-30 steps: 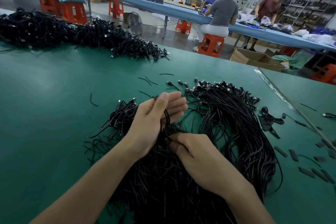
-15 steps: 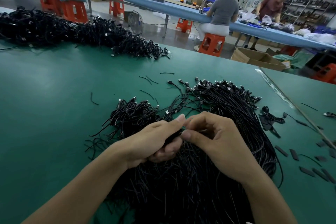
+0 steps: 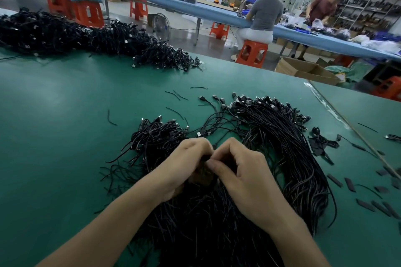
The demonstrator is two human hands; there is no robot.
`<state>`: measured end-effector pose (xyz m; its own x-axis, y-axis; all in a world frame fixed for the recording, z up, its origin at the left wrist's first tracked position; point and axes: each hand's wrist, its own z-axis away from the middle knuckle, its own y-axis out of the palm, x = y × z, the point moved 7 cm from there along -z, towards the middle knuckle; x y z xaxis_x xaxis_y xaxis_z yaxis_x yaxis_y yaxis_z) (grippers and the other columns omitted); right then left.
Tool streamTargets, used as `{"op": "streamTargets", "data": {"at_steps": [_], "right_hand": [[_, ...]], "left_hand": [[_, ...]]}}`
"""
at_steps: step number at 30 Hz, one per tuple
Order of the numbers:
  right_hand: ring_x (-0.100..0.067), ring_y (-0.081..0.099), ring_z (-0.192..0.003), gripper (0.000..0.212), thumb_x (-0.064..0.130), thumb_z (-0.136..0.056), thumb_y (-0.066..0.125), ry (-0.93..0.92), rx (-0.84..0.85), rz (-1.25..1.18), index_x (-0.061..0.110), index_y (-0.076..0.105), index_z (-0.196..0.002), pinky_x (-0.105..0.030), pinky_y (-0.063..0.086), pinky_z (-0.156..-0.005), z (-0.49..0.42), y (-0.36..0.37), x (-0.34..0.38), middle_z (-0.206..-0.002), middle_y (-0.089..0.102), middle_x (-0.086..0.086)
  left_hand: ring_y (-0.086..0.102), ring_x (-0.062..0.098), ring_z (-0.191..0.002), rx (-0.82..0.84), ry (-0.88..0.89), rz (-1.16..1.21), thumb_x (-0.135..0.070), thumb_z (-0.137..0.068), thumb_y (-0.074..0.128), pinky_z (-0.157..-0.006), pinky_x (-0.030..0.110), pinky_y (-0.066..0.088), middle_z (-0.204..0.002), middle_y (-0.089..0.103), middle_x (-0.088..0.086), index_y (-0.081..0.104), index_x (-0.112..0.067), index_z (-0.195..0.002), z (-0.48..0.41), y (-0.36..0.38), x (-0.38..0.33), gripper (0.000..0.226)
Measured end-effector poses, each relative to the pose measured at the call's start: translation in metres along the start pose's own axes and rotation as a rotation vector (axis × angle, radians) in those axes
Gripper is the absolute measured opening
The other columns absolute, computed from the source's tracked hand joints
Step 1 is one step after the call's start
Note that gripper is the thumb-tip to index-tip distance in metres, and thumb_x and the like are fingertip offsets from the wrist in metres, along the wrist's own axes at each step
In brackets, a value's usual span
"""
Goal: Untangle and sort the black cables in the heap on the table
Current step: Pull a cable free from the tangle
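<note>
From the head camera, the only view, the heap [image 3: 201, 223] of black cables [image 3: 219, 182] lies on the green table [image 3: 65, 128] at the 6 o'clock side of the frame, directly under both forearms. The left hand [image 3: 184, 165] and right hand [image 3: 243, 175] meet knuckle to knuckle over its middle. Both have their fingers curled inward and appear to be pinching a small dark bunch of strands between thumbs and fingertips, though which strands is hidden by the knuckles. At 2 o'clock from the hands a combed bundle [image 3: 282, 136] sweeps in a curve with its plugs bunched together at the far end. At 10 o'clock sits a smaller tangled clump [image 3: 156, 136]. Far off at 11 o'clock a second long pile [image 3: 86, 37] runs along the table's back edge, and at 3 o'clock short flat black strips [image 3: 351, 184] lie scattered. The cables look light, thin and limp, with a slightly grippy jacket, so they will likely snag on each other rather than slide free. A hard pull would probably tighten a knot or strain a plug joint. The better hold seems to be on the cord just behind a plug, feeding that end back through the loops while the other hand pins the rest of the heap
</note>
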<state>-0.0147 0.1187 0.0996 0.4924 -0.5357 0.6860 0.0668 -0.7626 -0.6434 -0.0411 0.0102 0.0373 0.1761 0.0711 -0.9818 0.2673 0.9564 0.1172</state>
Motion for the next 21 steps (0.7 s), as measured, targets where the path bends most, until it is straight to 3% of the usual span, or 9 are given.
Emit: {"op": "streamTargets", "data": {"at_steps": [3, 5, 7, 9, 12, 15, 16, 19, 21], "right_hand": [[0.000, 0.062, -0.069, 0.020, 0.013, -0.091, 0.069, -0.036, -0.066, 0.004, 0.026, 0.057, -0.081, -0.005, 0.040, -0.056, -0.001, 0.001, 0.006, -0.083, 0.064, 0.018], [0.000, 0.059, -0.053, 0.021, 0.011, -0.092, 0.066, -0.042, -0.082, -0.027, 0.024, 0.055, -0.081, -0.003, 0.037, -0.050, -0.003, 0.002, 0.004, -0.075, 0.064, 0.023], [-0.005, 0.058, -0.043, 0.020, 0.009, -0.095, 0.063, -0.036, -0.073, -0.057, 0.022, 0.054, -0.081, -0.007, 0.039, -0.047, -0.004, 0.003, 0.001, -0.066, 0.062, 0.026], [-0.009, 0.060, -0.046, 0.020, 0.011, -0.095, 0.063, -0.037, -0.076, -0.065, 0.023, 0.055, -0.081, -0.011, 0.042, -0.048, -0.005, 0.004, -0.001, -0.061, 0.063, 0.015], [-0.007, 0.063, -0.060, 0.018, 0.013, -0.092, 0.067, -0.060, -0.089, -0.031, 0.023, 0.059, -0.080, -0.007, 0.041, -0.056, -0.007, 0.002, -0.003, -0.067, 0.065, 0.011], [-0.005, 0.067, -0.070, 0.015, 0.023, -0.086, 0.075, 0.051, -0.011, -0.079, 0.029, 0.062, -0.090, -0.013, 0.048, -0.064, -0.009, 0.004, -0.019, -0.073, 0.069, 0.010], [-0.002, 0.065, -0.074, 0.023, 0.030, -0.082, 0.079, 0.132, 0.023, -0.046, 0.031, 0.061, -0.096, -0.014, 0.049, -0.067, -0.008, 0.003, -0.031, -0.080, 0.068, 0.010], [-0.003, 0.060, -0.076, 0.042, 0.050, -0.080, 0.075, 0.356, 0.270, 0.242, 0.032, 0.055, -0.112, -0.019, 0.051, -0.070, 0.003, 0.015, -0.069, -0.092, 0.060, 0.012], [-0.006, 0.059, -0.080, 0.037, 0.055, -0.085, 0.068, 0.400, 0.403, 0.404, 0.030, 0.057, -0.110, -0.031, 0.055, -0.075, 0.013, 0.031, -0.081, -0.091, 0.059, 0.012]], "left_hand": [[0.065, 0.022, -0.056, 0.216, -0.169, 0.303, -0.037, -0.099, 0.039, -0.049, 0.031, 0.054, -0.068, 0.066, 0.011, 0.066, -0.012, -0.086, 0.007, 0.020, 0.008, 0.039], [0.064, 0.025, -0.052, 0.266, -0.173, 0.316, -0.057, -0.098, 0.038, -0.044, 0.028, 0.050, -0.067, 0.065, 0.015, 0.062, -0.007, -0.104, 0.008, 0.022, 0.010, 0.055], [0.059, 0.022, -0.045, 0.260, -0.145, 0.263, -0.068, -0.096, 0.035, -0.038, 0.022, 0.043, -0.065, 0.063, 0.014, 0.057, 0.001, -0.107, 0.005, 0.018, 0.013, 0.073], [0.052, 0.015, -0.038, 0.268, -0.148, 0.187, -0.075, -0.093, 0.029, -0.034, 0.018, 0.035, -0.058, 0.061, 0.009, 0.065, 0.000, -0.085, 0.006, 0.016, 0.017, 0.084], [0.031, 0.009, -0.029, 0.164, -0.169, 0.088, -0.079, -0.088, 0.029, -0.032, 0.013, 0.022, -0.044, 0.044, -0.003, 0.060, -0.016, -0.055, 0.006, 0.008, 0.025, 0.078], [0.019, 0.011, -0.033, 0.000, -0.119, 0.039, -0.073, -0.091, 0.035, -0.036, 0.014, 0.017, -0.045, 0.028, -0.004, 0.055, -0.020, -0.053, 0.000, -0.006, 0.027, 0.068], [0.019, 0.011, -0.033, -0.050, -0.111, 0.048, -0.069, -0.092, 0.038, -0.036, 0.014, 0.016, -0.045, 0.028, -0.004, 0.051, -0.021, -0.052, -0.001, -0.012, 0.027, 0.064], [0.020, 0.010, -0.034, -0.144, -0.047, 0.134, -0.061, -0.095, 0.042, -0.034, 0.014, 0.016, -0.047, 0.027, -0.004, 0.043, -0.024, -0.051, -0.005, -0.027, 0.022, 0.058], [0.025, 0.010, -0.035, -0.165, -0.009, 0.197, -0.058, -0.098, 0.041, -0.034, 0.014, 0.018, -0.048, 0.030, -0.003, 0.040, -0.024, -0.051, -0.006, -0.033, 0.019, 0.057]]}}
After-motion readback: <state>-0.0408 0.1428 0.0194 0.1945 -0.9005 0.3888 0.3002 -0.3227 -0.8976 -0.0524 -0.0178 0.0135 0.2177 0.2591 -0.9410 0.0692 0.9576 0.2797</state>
